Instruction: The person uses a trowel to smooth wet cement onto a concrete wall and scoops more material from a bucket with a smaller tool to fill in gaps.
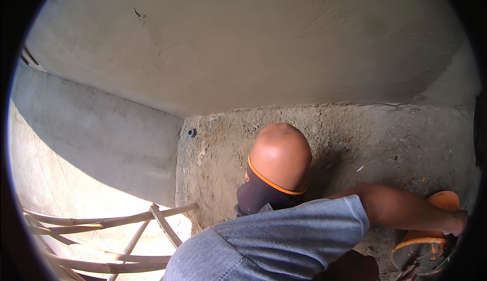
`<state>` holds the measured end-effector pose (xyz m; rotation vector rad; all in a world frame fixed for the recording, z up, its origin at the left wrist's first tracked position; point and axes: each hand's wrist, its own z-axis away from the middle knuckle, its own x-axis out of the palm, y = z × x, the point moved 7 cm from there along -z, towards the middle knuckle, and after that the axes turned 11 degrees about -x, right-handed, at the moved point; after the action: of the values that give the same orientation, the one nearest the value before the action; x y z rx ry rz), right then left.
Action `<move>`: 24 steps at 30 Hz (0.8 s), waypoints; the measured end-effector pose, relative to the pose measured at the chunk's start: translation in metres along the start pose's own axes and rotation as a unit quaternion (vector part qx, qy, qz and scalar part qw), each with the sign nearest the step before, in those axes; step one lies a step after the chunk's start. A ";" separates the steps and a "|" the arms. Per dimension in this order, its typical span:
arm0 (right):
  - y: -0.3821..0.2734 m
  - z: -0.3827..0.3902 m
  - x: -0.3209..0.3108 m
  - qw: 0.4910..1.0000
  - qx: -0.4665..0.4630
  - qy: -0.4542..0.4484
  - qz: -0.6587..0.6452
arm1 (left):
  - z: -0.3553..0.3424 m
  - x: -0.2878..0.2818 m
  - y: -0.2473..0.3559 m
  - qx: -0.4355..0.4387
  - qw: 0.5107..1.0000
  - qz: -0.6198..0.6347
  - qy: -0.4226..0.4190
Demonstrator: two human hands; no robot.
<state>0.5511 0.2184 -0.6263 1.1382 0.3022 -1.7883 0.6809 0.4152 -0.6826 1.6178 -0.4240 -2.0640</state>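
Note:
My left forearm, in a grey short sleeve (258, 240), crosses from the lower middle to the right. My left hand (454, 222) is at the right rim, fingers curled by an orange, cement-smeared container (417, 255); what they hold is too dark to make out. A second orange piece (442, 199) shows behind the wrist. A bent bare knee (279, 146), with dark fabric and orange trim (253, 189) below it, is just beyond my sleeve. My right hand is not visible.
A smoothly plastered wall (264, 42) fills the top, above rough concrete (345, 134) with a short grey pipe end (191, 133). A grey side wall (101, 124), partly sunlit, stands left. Crossed bamboo poles (101, 225) occupy the lower left.

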 end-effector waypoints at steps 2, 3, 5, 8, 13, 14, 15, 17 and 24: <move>-0.001 0.009 0.004 1.000 0.007 0.002 -0.001 | 0.011 -0.005 -0.004 -0.035 0.995 0.088 0.009; 0.002 0.015 0.005 1.000 -0.005 0.011 0.013 | 0.017 -0.009 -0.007 -0.050 0.986 0.156 0.015; 0.009 0.033 0.007 0.999 -0.010 0.026 0.041 | 0.025 -0.019 0.001 -0.067 0.959 0.274 0.017; 0.025 -0.037 0.043 0.984 -0.068 0.149 -0.074 | 0.063 -0.031 -0.061 -0.204 0.884 0.418 0.045; 0.053 -0.031 0.001 0.991 0.098 0.072 -0.051 | 0.113 -0.090 0.002 -0.183 0.730 0.656 -0.051; 0.044 -0.052 -0.010 0.991 0.088 0.076 -0.060 | 0.122 -0.109 -0.006 -0.192 0.710 0.676 -0.045; 0.033 -0.046 -0.032 0.988 0.047 0.140 -0.030 | 0.120 -0.113 -0.001 -0.192 0.698 0.687 -0.059; 0.040 -0.033 -0.016 0.991 0.062 0.115 -0.022 | 0.118 -0.114 0.022 -0.181 0.695 0.691 -0.083; 0.001 -0.015 0.001 0.993 0.057 0.013 -0.104 | 0.126 -0.099 0.007 -0.178 0.712 0.674 -0.084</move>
<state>0.5602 0.2267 -0.6351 1.2491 0.3477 -1.9966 0.5783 0.4572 -0.5665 0.4566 -0.8564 -0.9802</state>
